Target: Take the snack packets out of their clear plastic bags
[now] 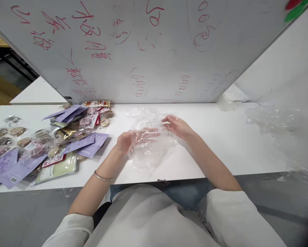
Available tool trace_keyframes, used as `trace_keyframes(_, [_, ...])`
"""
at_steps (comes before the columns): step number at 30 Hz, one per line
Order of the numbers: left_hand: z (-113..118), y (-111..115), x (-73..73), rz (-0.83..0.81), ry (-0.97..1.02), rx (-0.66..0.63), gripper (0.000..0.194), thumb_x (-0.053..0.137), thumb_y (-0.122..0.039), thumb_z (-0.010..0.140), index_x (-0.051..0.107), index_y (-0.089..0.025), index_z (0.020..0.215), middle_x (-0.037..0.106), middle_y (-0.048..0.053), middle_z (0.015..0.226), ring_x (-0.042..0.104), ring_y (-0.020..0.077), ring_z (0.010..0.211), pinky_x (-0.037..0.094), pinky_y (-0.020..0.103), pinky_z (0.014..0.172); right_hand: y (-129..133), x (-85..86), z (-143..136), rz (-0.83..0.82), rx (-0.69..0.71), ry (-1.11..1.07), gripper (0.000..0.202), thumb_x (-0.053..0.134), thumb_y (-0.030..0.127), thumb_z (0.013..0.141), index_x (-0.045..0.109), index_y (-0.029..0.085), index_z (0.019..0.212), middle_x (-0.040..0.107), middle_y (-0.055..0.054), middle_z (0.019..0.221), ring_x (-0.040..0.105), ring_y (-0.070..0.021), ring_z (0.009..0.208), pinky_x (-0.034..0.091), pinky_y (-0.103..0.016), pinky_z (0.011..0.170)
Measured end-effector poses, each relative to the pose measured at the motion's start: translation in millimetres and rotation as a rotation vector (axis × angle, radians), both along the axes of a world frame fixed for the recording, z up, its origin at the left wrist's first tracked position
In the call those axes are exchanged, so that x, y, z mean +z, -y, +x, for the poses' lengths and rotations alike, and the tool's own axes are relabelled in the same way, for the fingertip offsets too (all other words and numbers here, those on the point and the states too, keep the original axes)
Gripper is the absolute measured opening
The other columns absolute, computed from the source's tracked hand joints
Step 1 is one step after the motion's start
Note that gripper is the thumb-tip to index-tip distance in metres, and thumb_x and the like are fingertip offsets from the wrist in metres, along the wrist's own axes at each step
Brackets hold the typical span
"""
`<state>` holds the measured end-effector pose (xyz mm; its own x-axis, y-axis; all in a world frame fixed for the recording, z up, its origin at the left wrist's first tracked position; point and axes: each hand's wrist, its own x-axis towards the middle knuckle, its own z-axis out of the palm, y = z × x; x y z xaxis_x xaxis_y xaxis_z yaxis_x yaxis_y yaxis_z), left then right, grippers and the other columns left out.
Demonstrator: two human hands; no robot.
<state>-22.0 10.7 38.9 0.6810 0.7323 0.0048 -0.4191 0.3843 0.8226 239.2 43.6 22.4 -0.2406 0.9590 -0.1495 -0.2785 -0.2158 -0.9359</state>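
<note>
Crumpled clear plastic film (150, 151) lies on the white table in front of me. My left hand (137, 139) is at its left side, fingers stretched out and seen through the film; whether they are inside or under it I cannot tell. At the upper right edge of the film is my right hand (176, 127), its fingers slightly bent and apart, the tips touching or close to the plastic. Neither hand is closed around anything.
On the left of the white table (220, 147) are several wrapped snacks (18, 131) and purple packets (94, 144). A whiteboard (164, 68) with red writing stands behind. More clear plastic (274, 120) lies at the right.
</note>
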Motion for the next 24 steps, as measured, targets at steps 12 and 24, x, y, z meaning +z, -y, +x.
trace_keyframes(12, [25.8,9.2,-39.8,-0.051,-0.102,-0.283,0.050,0.067,-0.049,0.087,0.065,-0.020,0.128,0.063,0.016,0.136,0.063,0.0282,0.117,0.044,0.044,0.103,37.0,52.2,-31.8,0.069,0.156,-0.084,0.028,0.050,0.053,0.093,0.054,0.025,0.092,0.060,0.000,0.142,0.017,0.0022,0.034,0.017,-0.018,0.030])
trace_keyframes(24, [-50.1,-22.9,30.9,0.097,-0.301,0.635,0.034,0.076,-0.035,0.071,0.047,-0.020,0.080,0.066,-0.001,0.088,0.044,0.0019,0.041,0.024,0.017,0.033,37.1,77.1,64.0,0.240,-0.262,0.585,0.063,0.055,0.064,0.090,0.045,0.036,0.146,0.076,-0.006,0.099,0.037,-0.0055,0.031,0.023,-0.021,0.027])
